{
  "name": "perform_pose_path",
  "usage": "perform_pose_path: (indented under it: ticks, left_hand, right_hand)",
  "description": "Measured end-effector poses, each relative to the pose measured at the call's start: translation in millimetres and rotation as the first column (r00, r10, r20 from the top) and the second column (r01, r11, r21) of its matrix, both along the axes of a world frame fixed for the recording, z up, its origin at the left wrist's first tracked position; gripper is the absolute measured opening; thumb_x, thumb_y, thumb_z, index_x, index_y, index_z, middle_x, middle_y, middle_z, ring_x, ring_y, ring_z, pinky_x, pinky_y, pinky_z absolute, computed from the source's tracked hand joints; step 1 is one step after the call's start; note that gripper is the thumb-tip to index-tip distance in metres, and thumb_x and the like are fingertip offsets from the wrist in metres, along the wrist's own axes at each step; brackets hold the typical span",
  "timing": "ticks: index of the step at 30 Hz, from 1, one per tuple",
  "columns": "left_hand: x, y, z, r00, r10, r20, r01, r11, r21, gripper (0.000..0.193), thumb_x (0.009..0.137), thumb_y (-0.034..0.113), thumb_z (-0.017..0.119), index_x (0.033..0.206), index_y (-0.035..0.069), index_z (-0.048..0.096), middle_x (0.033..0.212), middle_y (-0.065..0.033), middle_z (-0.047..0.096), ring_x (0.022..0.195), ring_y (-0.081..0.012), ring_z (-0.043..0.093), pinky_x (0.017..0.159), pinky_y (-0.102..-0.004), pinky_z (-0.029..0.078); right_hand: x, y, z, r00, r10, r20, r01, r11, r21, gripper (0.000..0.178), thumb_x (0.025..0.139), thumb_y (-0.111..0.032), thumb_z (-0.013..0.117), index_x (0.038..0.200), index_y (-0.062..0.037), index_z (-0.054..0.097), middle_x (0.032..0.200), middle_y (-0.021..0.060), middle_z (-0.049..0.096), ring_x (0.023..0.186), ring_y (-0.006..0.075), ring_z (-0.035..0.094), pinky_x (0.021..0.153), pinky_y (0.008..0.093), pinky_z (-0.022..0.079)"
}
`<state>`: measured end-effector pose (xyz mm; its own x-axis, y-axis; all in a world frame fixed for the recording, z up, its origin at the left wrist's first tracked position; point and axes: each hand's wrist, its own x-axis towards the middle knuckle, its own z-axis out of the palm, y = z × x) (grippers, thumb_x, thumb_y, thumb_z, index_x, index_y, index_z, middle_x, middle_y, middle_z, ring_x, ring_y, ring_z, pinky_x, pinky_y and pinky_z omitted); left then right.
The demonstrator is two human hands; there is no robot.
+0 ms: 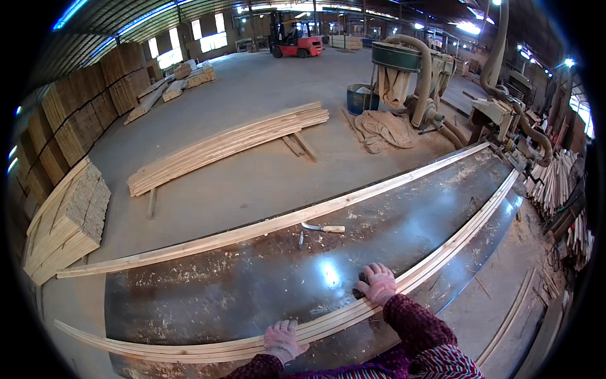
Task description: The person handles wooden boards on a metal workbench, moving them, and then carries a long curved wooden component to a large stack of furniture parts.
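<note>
Several long, thin wooden strips (pixel 208 351) lie side by side along the near edge of a dark, shiny work table (pixel 214 297). My left hand (pixel 283 341), in a pale pink glove, lies across them with its fingers curled over their far side. Further right, my right hand (pixel 377 284), gloved alike, grips the same bundle from above; its fingertips hang over the far edge. Undersides of both hands are hidden. Beyond them, a hooked knife (pixel 331 228) with a wooden handle rests on the table, and another long wooden strip (pixel 252 234) runs along the far edge.
Wood shavings dot the table. A machine (pixel 499 120) with hoses stands at its far right end, near a green dust collector (pixel 396 57). Stacked boards (pixel 227 145) lie on the floor beyond; a lumber pile (pixel 69 221) stands left. A red forklift (pixel 297 45) is far back.
</note>
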<state>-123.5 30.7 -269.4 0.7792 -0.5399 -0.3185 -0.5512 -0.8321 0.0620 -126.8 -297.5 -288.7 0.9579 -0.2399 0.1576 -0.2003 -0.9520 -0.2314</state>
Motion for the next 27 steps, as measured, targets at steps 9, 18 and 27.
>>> perform_pose_path:
  ticks: [9,18,27]
  left_hand:
    - [2,-2,4,0.998,0.004,-0.068,-0.002,0.999,0.043,0.082,0.071,0.064,0.066,0.132,0.012,0.051,0.124,-0.0092,0.056,0.114,-0.0239,0.054,0.097,-0.0378,0.041]
    - [3,-4,-2,0.999,0.008,-0.04,-0.01,0.999,-0.052,0.08,0.069,0.064,0.068,0.127,0.011,0.056,0.12,-0.0105,0.058,0.114,-0.0258,0.054,0.098,-0.0383,0.041]
    - [4,-1,-12,0.998,0.011,0.056,-0.013,0.999,0.036,0.082,0.064,0.066,0.069,0.127,0.015,0.055,0.118,-0.0072,0.06,0.112,-0.0229,0.055,0.095,-0.0364,0.042]
  right_hand:
    - [-24,4,3,0.873,0.01,-0.488,-0.118,0.975,-0.19,0.041,0.094,-0.046,0.042,0.12,-0.0236,0.063,0.134,0.0059,0.055,0.13,0.0262,0.046,0.115,0.0535,0.017]
    - [-24,6,12,0.793,0.042,-0.608,-0.182,0.968,-0.171,0.037,0.097,-0.04,0.036,0.119,-0.0265,0.063,0.13,0.0006,0.059,0.128,0.0208,0.047,0.113,0.0526,0.019]
    - [-24,-29,34,0.695,0.37,-0.616,-0.44,0.897,0.043,0.098,0.064,-0.063,0.073,0.141,-0.0104,0.042,0.138,0.0143,0.051,0.125,0.0296,0.05,0.111,0.0428,0.03]
